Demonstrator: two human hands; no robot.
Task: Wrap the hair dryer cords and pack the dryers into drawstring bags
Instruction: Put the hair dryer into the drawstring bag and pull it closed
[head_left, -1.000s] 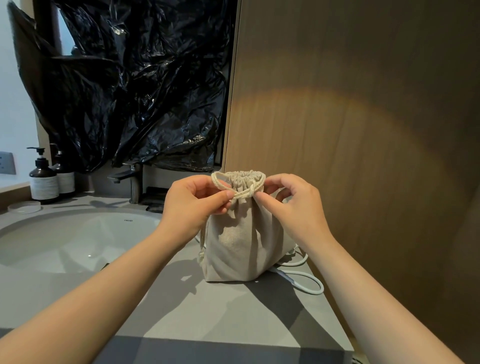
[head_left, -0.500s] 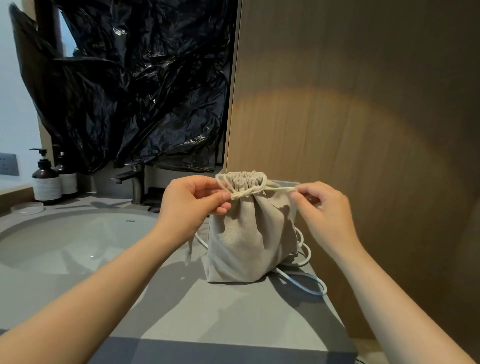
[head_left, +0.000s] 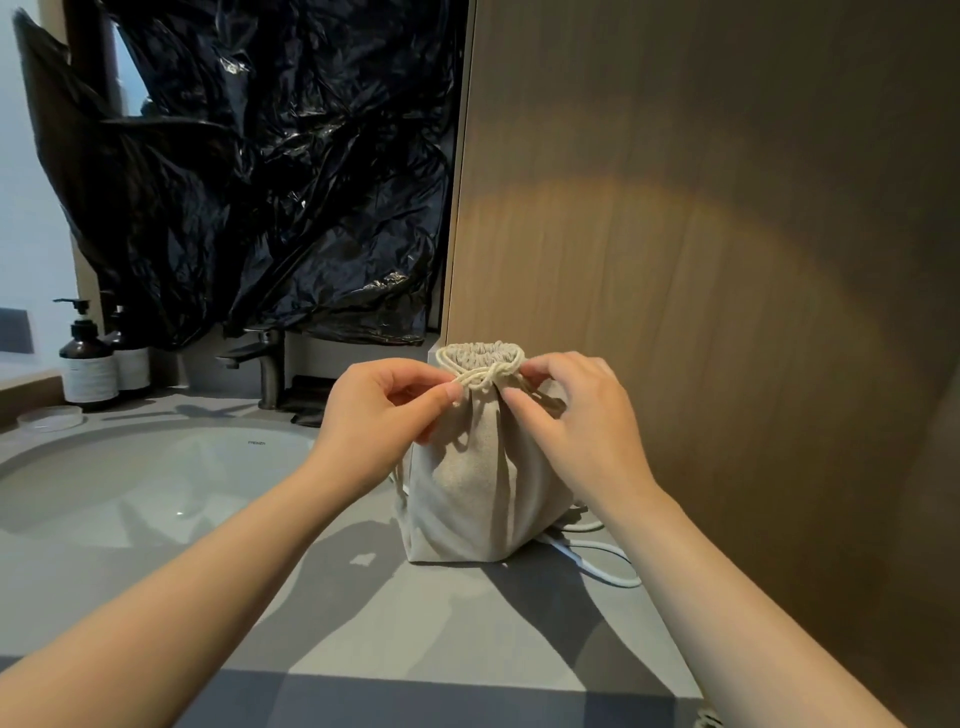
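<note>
The left hand (head_left: 384, 415) pinches a drawstring (head_left: 480, 375) end in its fingers beside the cinched bag (head_left: 467, 493). The bag stands upright on the counter (head_left: 363, 597), which leaves both hands free for tying. The right hand (head_left: 576, 431) has its fingers closed on the crossed strands at the neck, probably to steady the knot.

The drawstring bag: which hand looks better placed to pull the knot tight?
Probably the left hand: it pinches a loose strand of the drawstring. The right hand has its fingers at the knot, grip unclear.
</note>
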